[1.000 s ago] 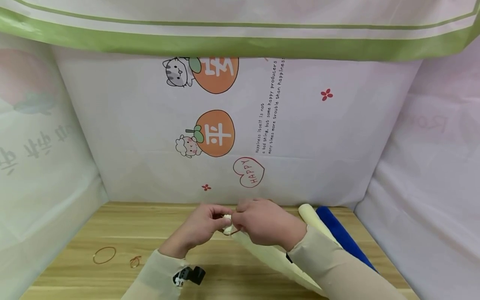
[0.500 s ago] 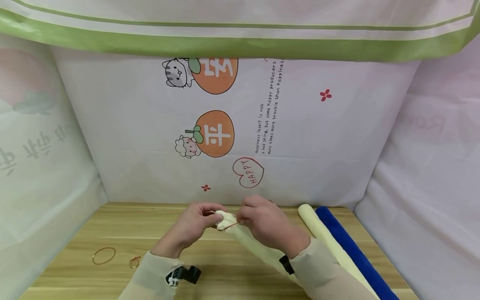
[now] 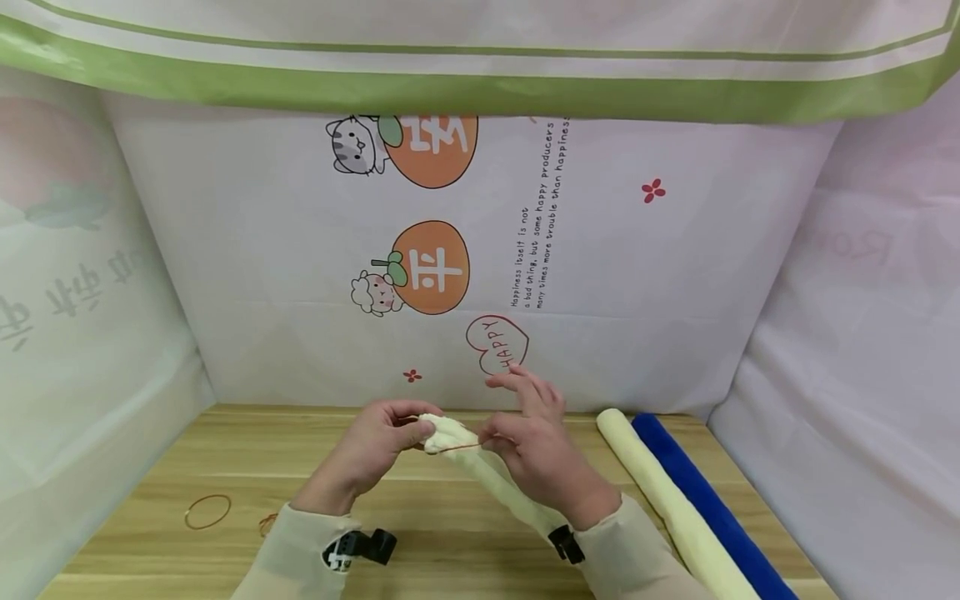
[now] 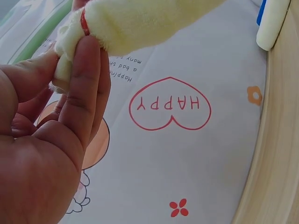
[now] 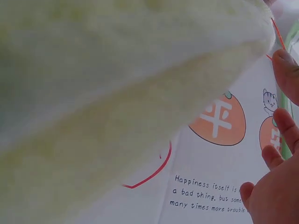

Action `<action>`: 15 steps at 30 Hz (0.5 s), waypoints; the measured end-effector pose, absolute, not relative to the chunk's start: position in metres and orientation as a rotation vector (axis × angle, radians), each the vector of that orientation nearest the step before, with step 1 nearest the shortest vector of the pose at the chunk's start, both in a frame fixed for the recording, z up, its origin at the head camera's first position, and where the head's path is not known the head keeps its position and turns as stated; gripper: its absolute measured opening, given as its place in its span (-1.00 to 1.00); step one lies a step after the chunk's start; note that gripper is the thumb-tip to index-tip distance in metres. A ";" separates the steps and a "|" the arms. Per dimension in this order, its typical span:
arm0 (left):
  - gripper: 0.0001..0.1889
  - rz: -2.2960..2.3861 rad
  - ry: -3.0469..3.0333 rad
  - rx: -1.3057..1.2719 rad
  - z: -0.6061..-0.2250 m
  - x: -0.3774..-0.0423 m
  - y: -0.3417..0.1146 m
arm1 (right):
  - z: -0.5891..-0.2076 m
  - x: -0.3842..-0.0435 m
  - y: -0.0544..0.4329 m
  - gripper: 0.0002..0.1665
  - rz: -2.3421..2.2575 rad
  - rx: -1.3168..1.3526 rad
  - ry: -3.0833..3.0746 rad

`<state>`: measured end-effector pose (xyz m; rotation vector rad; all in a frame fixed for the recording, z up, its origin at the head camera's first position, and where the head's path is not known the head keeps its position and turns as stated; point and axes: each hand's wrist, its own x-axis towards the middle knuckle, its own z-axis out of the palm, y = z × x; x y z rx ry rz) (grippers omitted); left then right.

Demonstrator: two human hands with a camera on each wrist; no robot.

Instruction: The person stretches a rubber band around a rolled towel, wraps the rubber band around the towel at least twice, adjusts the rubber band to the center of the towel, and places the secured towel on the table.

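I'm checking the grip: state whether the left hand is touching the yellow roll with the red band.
Touching. The left wrist view shows the left hand pinching the yellow roll at its end between thumb and fingers.

On the back sheet (image 3: 675,292), red HAPPY stood inside a heart (image 3: 497,342), near black lines (image 3: 542,225) (turned sideways in the head view) reading "Happiness itself is not a bad thing, but some happy producers many times more trouble than happiness". An orange fruit (image 3: 432,267) bore 平. Faint lettering on the right wall (image 3: 847,375) was unclear.

Beige sleeves (image 3: 641,546) carry black wrist cameras (image 3: 371,547).
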<state>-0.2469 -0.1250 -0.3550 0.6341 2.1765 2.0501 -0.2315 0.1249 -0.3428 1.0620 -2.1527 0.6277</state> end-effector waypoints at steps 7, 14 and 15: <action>-0.76 2.083 2.176 0.614 -0.357 -0.248 -0.129 | -0.352 -0.229 0.125 -0.79 0.712 1.074 -2.239; -0.76 2.088 2.187 0.611 -0.355 -0.248 -0.130 | -0.362 -0.229 0.127 -0.78 0.821 1.056 -2.279; -0.76 2.086 2.190 0.609 -0.355 -0.248 -0.130 | -0.362 -0.228 0.127 -0.79 0.832 1.045 -2.285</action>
